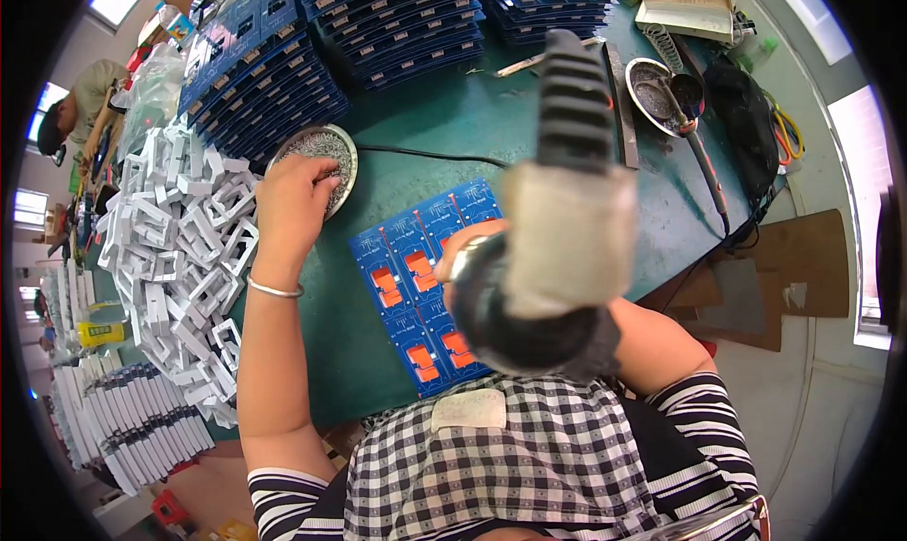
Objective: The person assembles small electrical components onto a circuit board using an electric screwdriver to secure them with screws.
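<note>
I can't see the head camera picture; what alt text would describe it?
A person's left hand reaches into a round dish of small screws while the right hand holds a blurred electric screwdriver over a blue circuit board panel on a green table, beside white plastic frames.

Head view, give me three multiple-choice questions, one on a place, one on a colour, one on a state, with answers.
1. Where is the left hand?
A. in the round dish
B. on the cardboard box
C. on the floor

2. What colour is the table?
A. red
B. green
C. yellow

3. What does the right hand do?
A. lies flat and empty
B. grips a power tool
C. holds a cup

Answers: A, its fingers dip into the dish of small metal parts; B, the bare top shows green; B, its fingers wrap the tool's body.
</note>
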Motion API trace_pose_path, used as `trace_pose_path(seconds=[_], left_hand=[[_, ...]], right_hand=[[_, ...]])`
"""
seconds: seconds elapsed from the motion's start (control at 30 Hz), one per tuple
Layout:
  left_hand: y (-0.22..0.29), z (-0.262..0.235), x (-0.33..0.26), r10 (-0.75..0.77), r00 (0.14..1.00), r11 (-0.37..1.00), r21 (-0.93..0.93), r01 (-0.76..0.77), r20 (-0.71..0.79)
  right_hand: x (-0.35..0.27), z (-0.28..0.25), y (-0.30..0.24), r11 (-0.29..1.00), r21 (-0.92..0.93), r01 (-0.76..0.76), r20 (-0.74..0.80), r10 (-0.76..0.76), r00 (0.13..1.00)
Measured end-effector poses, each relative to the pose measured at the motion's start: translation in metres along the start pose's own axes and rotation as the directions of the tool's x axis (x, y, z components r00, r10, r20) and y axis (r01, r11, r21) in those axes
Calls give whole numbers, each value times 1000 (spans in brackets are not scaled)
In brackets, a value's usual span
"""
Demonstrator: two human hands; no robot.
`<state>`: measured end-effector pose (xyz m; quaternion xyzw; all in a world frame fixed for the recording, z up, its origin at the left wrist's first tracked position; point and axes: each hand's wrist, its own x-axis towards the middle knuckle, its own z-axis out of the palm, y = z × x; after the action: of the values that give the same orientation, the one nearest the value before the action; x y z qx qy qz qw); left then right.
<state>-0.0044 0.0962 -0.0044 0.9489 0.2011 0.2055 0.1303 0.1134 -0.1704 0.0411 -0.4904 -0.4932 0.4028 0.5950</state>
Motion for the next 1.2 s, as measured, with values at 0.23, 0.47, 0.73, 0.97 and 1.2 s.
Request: trace_pose_path(seconds=[0.23, 0.47, 0.73, 0.97, 1.2], left_hand=[[4, -2, 11, -60, 989, 994, 104, 46, 133], [20, -10, 3, -112, 994, 988, -106, 112, 4], [137, 19, -66, 290, 921, 900, -401, -171, 259], [142, 25, -67, 271, 904, 917, -373, -139, 330], [151, 21, -64, 296, 895, 939, -273, -209, 333]], right_hand=[[0, -26, 22, 795, 474, 378, -221, -309, 925], [-24, -51, 10, 786, 419, 456, -296, -356, 886], [-32, -38, 12, 807, 307, 505, -340, -402, 850], [-33, -41, 14, 810, 322, 491, -284, -412, 866], [-34, -35, 9, 843, 223, 490, -254, -435, 864]])
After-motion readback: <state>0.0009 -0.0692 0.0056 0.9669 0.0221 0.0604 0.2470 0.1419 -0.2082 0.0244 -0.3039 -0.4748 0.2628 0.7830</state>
